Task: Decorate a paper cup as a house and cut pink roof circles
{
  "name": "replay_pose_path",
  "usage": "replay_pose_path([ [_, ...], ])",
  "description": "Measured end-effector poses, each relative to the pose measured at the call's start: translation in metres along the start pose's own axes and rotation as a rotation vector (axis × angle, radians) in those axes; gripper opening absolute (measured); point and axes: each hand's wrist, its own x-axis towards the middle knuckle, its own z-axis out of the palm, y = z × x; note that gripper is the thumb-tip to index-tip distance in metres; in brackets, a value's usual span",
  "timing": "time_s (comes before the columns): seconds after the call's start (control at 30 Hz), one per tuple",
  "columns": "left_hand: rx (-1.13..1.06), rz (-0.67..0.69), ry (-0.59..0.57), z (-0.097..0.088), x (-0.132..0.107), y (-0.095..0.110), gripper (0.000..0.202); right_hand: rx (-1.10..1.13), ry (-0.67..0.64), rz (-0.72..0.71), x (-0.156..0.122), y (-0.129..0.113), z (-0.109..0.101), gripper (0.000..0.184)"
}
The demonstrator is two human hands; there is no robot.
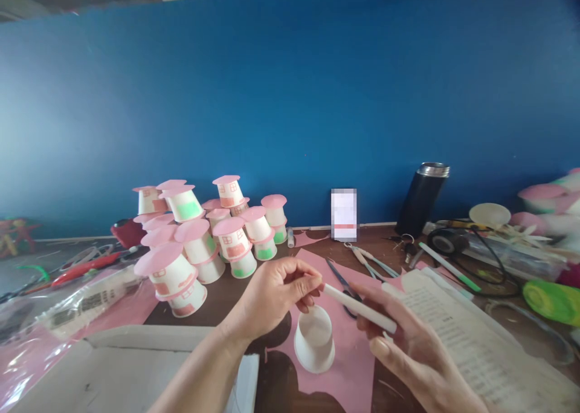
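Note:
My left hand point(276, 295) pinches one end of a thin white stick-like marker point(357, 307), thumb and forefinger closed on its tip. My right hand point(408, 346) grips the other end of the same marker between thumb and fingers. Just below the marker an upturned white paper cup point(314, 340) stands on a pink paper sheet point(348, 364) on the dark wooden table. Scissors point(342, 283) lie on the pink sheet just beyond the marker.
A pile of paper-cup houses with pink roofs point(203, 237) is stacked at the left. A black tumbler point(422, 198), a green-capped pen point(448, 268), pliers point(367, 260), printed sheets point(462, 334) and cables lie right. A white box point(131, 370) sits near left.

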Motion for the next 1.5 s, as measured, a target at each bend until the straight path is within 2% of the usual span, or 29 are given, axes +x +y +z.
replay_pose_path([
  [0.07, -0.092, -0.013, 0.016, 0.002, 0.001, 0.0, 0.027, 0.19, 0.006, 0.05, 0.0, -0.004, -0.001, 0.068],
  [0.13, -0.15, -0.022, -0.009, 0.008, 0.001, -0.001, 0.028, 0.282, 0.026, 0.072, 0.0, -0.007, 0.0, 0.069],
  [0.27, -0.198, -0.062, -0.101, 0.024, -0.003, 0.0, 0.029, 0.239, 0.095, 0.105, -0.002, -0.01, 0.008, 0.046],
  [0.37, -0.134, -0.055, -0.112, 0.029, -0.007, 0.001, 0.027, 0.22, 0.152, 0.107, -0.004, -0.012, 0.014, 0.035],
  [0.53, -0.008, -0.005, -0.066, 0.026, -0.01, 0.003, 0.025, 0.283, 0.154, 0.136, -0.003, -0.014, 0.016, 0.036],
  [0.8, -0.037, -0.095, -0.081, 0.022, -0.001, -0.002, 0.033, 0.209, 0.195, 0.043, -0.001, -0.009, 0.02, 0.032],
  [0.97, -0.042, -0.105, -0.076, 0.026, 0.001, -0.008, 0.035, 0.215, 0.196, 0.006, -0.001, -0.007, 0.023, 0.027],
  [1.03, -0.01, -0.104, -0.084, 0.022, 0.001, -0.009, 0.035, 0.241, 0.172, 0.004, 0.0, -0.008, 0.022, 0.025],
  [1.1, 0.023, -0.093, -0.053, 0.011, 0.0, -0.008, 0.034, 0.329, 0.183, -0.004, 0.003, -0.009, 0.016, 0.023],
  [1.13, 0.045, -0.07, 0.022, 0.004, 0.001, -0.007, 0.035, 0.399, 0.205, -0.023, 0.005, -0.009, 0.012, 0.023],
  [1.17, 0.049, -0.035, 0.106, -0.004, 0.001, -0.005, 0.036, 0.484, 0.3, -0.035, 0.008, -0.009, 0.008, 0.02],
  [1.2, 0.02, 0.007, 0.185, -0.011, 0.002, -0.003, 0.039, 0.552, 0.342, -0.021, 0.011, -0.009, 0.004, 0.021],
  [1.23, 0.015, 0.048, 0.229, -0.017, 0.003, -0.001, 0.041, 0.584, 0.377, -0.02, 0.013, -0.008, 0.002, 0.022],
  [1.27, 0.045, 0.066, 0.229, -0.021, 0.004, 0.001, 0.039, 0.588, 0.37, -0.02, 0.016, -0.006, 0.0, 0.023],
  [1.37, 0.303, 0.029, 0.202, -0.023, 0.01, -0.004, 0.035, 0.446, 0.24, -0.043, 0.018, 0.001, 0.003, 0.02],
  [1.43, 0.556, -0.006, 0.264, -0.023, 0.014, -0.018, 0.026, 0.328, 0.234, -0.038, 0.018, 0.007, 0.006, 0.023],
  [1.5, 0.832, -0.089, 0.276, -0.025, 0.019, -0.036, 0.018, 0.245, 0.257, -0.011, 0.016, 0.011, 0.008, 0.024],
])
